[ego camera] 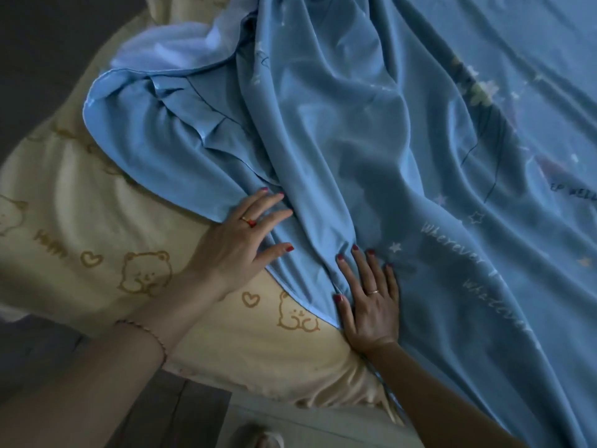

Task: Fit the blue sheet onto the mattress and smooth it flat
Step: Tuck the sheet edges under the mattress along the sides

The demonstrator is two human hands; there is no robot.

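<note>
The blue sheet (371,140) with white stars and writing lies rumpled over most of the bed, with deep folds running from top to bottom. Its left edge is bunched and turned back, showing the mattress (97,221) in a cream cover printed with bears and hearts. My left hand (245,240) lies flat with spread fingers on the sheet's edge where it meets the cream cover. My right hand (368,302) presses flat on the sheet near its lower edge, fingers straight and spread.
A pale white-blue cloth (181,40) lies bunched at the upper left beside the sheet. The mattress corner (290,383) drops off at the bottom centre, with dark floor (38,59) to the left and below.
</note>
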